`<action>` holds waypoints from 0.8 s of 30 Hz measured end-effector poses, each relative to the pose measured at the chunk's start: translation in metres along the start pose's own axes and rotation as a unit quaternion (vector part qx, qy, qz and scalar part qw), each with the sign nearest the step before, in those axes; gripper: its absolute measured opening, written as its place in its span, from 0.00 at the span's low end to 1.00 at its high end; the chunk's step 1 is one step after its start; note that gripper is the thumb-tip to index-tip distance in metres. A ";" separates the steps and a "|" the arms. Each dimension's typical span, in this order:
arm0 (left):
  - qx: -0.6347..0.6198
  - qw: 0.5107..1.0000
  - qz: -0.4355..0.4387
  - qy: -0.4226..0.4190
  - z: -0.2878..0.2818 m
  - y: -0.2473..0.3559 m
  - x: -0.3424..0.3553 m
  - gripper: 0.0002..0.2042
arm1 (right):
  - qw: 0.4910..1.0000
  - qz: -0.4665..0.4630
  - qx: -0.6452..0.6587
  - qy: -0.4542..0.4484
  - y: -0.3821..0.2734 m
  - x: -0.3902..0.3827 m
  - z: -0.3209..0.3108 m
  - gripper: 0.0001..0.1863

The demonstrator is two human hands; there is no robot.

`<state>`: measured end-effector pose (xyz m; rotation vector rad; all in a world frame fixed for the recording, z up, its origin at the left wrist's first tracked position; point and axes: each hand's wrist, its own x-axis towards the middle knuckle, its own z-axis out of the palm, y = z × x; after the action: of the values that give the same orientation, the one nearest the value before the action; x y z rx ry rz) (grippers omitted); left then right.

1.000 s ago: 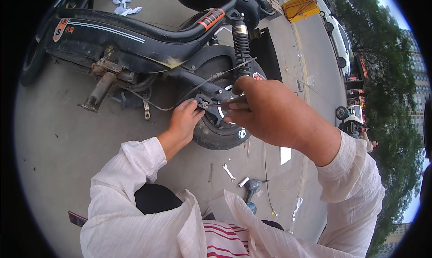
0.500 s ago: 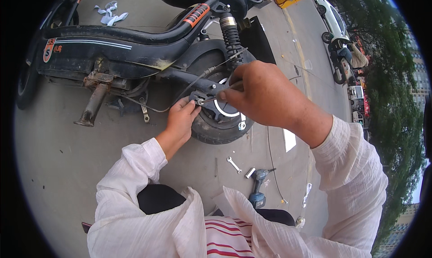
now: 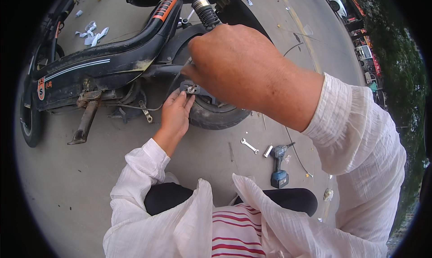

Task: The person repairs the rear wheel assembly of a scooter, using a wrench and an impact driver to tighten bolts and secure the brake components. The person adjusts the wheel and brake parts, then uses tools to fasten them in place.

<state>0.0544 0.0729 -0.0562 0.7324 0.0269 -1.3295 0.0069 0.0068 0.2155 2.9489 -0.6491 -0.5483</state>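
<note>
A black scooter (image 3: 85, 71) stands across the upper left, its rear wheel (image 3: 220, 118) in front of me. Beside the wheel, my left hand (image 3: 174, 114) pinches a dark metal bracket (image 3: 183, 86) with a light nut-like fitting (image 3: 191, 89). My right hand (image 3: 229, 62) is closed just above it, its fingertips at a thin metal cable coming from the fitting. My right hand's back hides most of that cable and the wheel hub. A dark cable (image 3: 148, 108) runs from under the scooter toward my left hand.
An open-end wrench (image 3: 249, 146), a small silver cylinder (image 3: 268, 151) and a blue-black cordless power tool (image 3: 279, 168) lie on the pavement. A loose cable (image 3: 298, 159) curves past them. White scraps (image 3: 93, 34) lie beyond the scooter. The rusty stand (image 3: 85, 123) sticks out toward me.
My view has shifted, so the ground tools appear farther right and higher. My right hand has turned and now covers more of the wheel and shock absorber. My left hand keeps its hold on the bracket.
</note>
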 end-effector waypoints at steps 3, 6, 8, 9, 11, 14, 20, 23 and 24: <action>0.012 1.000 -0.001 -0.006 -0.003 0.007 -0.002 0.11 | 0.983 -0.053 0.022 0.172 0.002 -0.006 0.020 0.15; 0.070 0.997 -0.009 -0.018 0.009 0.017 -0.018 0.14 | 0.979 -0.104 0.055 0.164 0.004 -0.014 0.025 0.17; 0.263 0.964 0.016 -0.027 0.021 0.035 -0.032 0.15 | 0.986 -0.117 0.028 0.117 0.003 -0.013 0.018 0.15; 0.351 0.935 0.027 -0.036 0.027 0.045 -0.038 0.16 | 0.989 -0.115 0.012 0.095 0.001 -0.010 0.012 0.15; 0.566 0.820 0.082 -0.035 0.038 0.075 -0.047 0.18 | 0.987 -0.125 -0.003 0.102 0.002 -0.007 0.012 0.13; 0.502 0.833 0.220 -0.074 0.052 0.102 -0.065 0.19 | 0.981 -0.097 0.079 0.145 0.007 -0.009 0.015 0.13; 0.430 0.869 0.189 -0.155 0.120 0.125 -0.091 0.22 | 0.889 -0.037 0.376 0.259 0.016 -0.022 0.062 0.19; 0.650 0.743 0.147 -0.060 0.157 0.127 -0.093 0.24 | 0.840 -0.023 0.447 0.306 0.030 -0.043 0.101 0.21; 0.724 0.674 0.143 -0.020 0.167 0.133 -0.095 0.23 | 0.820 -0.026 0.459 0.341 0.038 -0.052 0.116 0.21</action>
<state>0.0820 0.0795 0.1754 1.9268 -1.2797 -0.8293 -0.0942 -0.0053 0.1298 3.5614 -0.8902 1.1342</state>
